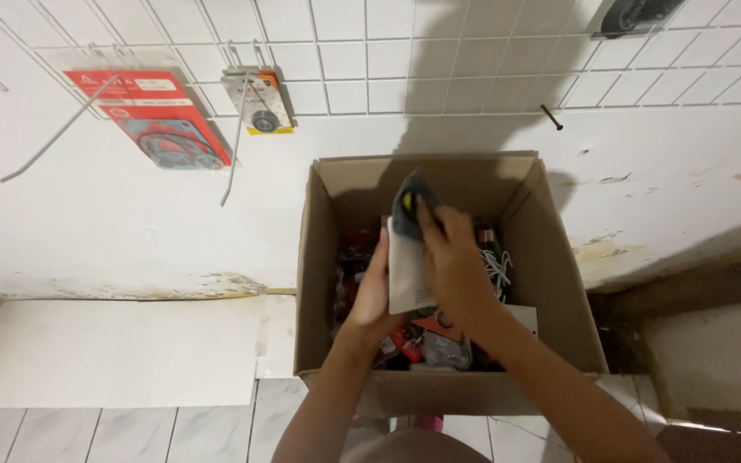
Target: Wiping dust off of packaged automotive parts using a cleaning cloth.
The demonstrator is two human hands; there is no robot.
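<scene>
Both hands, left hand [370,296] and right hand [452,257], grip a carded packet [406,257] above an open cardboard box [559,283] of packaged parts [426,343]; blister packs [165,120] hang on a wall grid [473,51] behind.

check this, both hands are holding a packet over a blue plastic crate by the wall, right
Not quite. The head view shows both hands, left hand and right hand, holding the packet over an open brown cardboard box by the wall, not a blue plastic crate.
</scene>
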